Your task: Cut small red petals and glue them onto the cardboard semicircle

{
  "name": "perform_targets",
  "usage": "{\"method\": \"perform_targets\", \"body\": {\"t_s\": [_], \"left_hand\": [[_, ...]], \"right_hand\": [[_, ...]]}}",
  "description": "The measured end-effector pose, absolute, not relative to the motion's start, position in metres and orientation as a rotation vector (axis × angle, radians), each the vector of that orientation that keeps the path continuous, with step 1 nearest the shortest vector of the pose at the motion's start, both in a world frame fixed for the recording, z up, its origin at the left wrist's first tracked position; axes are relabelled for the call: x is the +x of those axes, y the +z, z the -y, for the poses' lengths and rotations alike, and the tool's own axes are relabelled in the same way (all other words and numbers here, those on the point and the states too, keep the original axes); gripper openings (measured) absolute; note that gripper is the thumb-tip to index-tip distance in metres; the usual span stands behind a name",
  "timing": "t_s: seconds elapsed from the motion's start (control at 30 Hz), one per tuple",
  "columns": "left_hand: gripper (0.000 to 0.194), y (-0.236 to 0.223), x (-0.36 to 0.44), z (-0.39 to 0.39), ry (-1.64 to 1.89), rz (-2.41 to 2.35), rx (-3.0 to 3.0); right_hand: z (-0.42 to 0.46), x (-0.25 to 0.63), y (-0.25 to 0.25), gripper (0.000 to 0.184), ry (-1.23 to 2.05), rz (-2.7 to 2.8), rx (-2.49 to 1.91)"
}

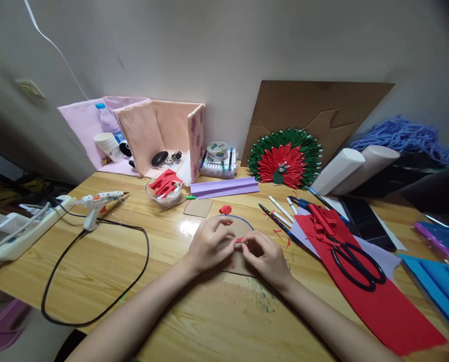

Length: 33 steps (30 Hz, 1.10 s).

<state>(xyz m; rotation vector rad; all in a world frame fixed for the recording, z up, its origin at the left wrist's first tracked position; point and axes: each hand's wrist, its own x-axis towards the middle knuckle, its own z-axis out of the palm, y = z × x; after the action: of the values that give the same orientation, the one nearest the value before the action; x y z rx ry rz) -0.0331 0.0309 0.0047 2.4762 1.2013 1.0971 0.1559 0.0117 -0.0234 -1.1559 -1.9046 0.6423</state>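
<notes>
Both hands meet above a piece of brown cardboard (pixel 239 266) marked with a blue curved line. Between their fingertips is a small strip of red crepe paper (pixel 239 240). My left hand (pixel 214 244) pinches its left end with thumb and forefinger. My right hand (pixel 264 256) pinches the other end. Just beyond the cardboard lies a small red paper piece (pixel 225 209). Tiny red bits rest on the cardboard below the fingers. Part of the cardboard is hidden under the left hand.
On the left sit a glue gun (pixel 96 206) with a looping black cord and a power strip (pixel 32 231). Black scissors (pixel 360 266) lie on red crepe paper (pixel 390 311) at right. Behind stand a plastic bowl (pixel 164 201) of red scraps and a red-green paper flower (pixel 285 158).
</notes>
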Motion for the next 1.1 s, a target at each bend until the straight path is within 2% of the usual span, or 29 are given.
{"method": "perform_targets", "body": {"t_s": [0.07, 0.13, 0.2, 0.23, 0.27, 0.33, 0.4, 0.63, 0.93, 1.0, 1.1], "left_hand": [[0.017, 0.023, -0.053, -0.044, 1.172, -1.474, 2.469], [0.024, 0.041, -0.081, -0.063, 1.311, -1.95, 2.284], [0.045, 0.053, -0.11, -0.084, 1.11, -2.424, 2.074], [0.051, 0.056, -0.122, -0.094, 0.923, -2.551, 1.999], [0.05, 0.058, -0.133, -0.103, 0.73, -2.603, 1.925], [0.035, 0.057, -0.148, -0.116, 0.434, -2.49, 1.895], [0.028, 0.056, -0.156, -0.124, 0.366, -2.441, 1.886], [0.031, 0.059, -0.17, -0.12, 0.571, -2.545, 1.835], [0.029, 0.062, -0.178, -0.116, 0.837, -2.554, 1.697], [0.029, 0.062, -0.178, -0.116, 0.847, -2.54, 1.679], [0.029, 0.063, -0.177, -0.117, 0.845, -2.513, 1.636]], "right_hand": [[-0.012, 0.156, -0.022, 0.004, 0.668, 1.917, -1.162], [-0.015, 0.153, -0.018, 0.007, 0.631, 1.947, -1.15], [-0.022, 0.146, -0.009, 0.013, 0.55, 1.982, -1.114], [-0.028, 0.139, -0.003, 0.015, 0.512, 1.999, -1.091], [-0.035, 0.131, 0.004, 0.017, 0.486, 2.017, -1.065], [-0.052, 0.108, 0.018, 0.019, 0.444, 2.074, -1.007], [-0.074, 0.079, 0.031, 0.021, 0.388, 2.151, -0.922], [-0.145, -0.01, 0.042, 0.029, 0.384, 2.448, -0.987], [-0.158, -0.036, 0.041, 0.03, 0.383, 2.523, -1.087], [-0.161, -0.03, 0.049, 0.032, 0.458, 2.427, -1.07], [-0.169, -0.016, 0.059, 0.035, 0.845, 2.135, -0.925]]}}
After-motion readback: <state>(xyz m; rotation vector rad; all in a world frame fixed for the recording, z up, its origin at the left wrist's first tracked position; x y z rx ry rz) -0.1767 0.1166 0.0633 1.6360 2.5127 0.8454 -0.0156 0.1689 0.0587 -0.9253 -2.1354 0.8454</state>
